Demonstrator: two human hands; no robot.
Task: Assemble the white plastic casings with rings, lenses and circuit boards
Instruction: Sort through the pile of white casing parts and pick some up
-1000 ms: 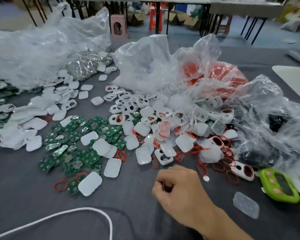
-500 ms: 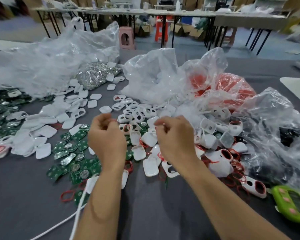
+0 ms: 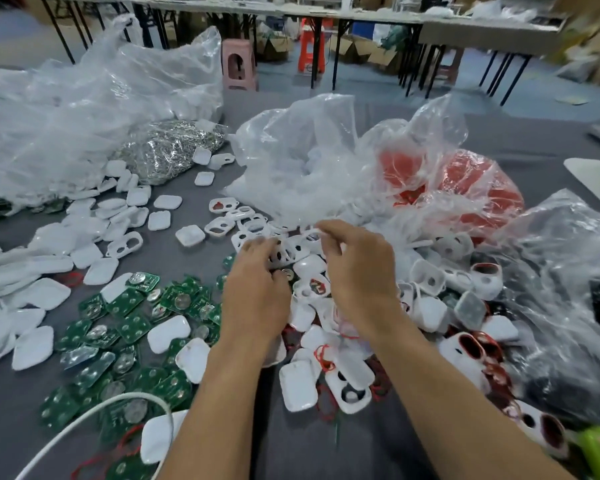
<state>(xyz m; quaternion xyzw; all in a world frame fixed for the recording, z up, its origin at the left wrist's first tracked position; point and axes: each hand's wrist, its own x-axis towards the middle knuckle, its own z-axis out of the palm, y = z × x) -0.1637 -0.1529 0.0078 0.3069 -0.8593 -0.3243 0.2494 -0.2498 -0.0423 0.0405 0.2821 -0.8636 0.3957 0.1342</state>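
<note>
Both hands over white casings pile [image 3: 303,318] mid-bench [image 3: 11,403], circuit boards [image 3: 129,327] just left; left hand [image 3: 257,292] fingers curled into pile, grip unclear; right hand [image 3: 357,271] fingers pinch a white casing [image 3: 309,233]

Casings [image 3: 298,386]: plain white. Circuit boards [image 3: 129,303]: green, dotted with silver pads. Rings [image 3: 324,358]: red. Counter [image 3: 378,445]: uniform dark grey. Cable [image 3: 84,417]: white. Large bag [image 3: 84,109]: clear. Red-filled bag [image 3: 482,188]: clear film over red contents. Stool [image 3: 238,64]: pink.
</note>
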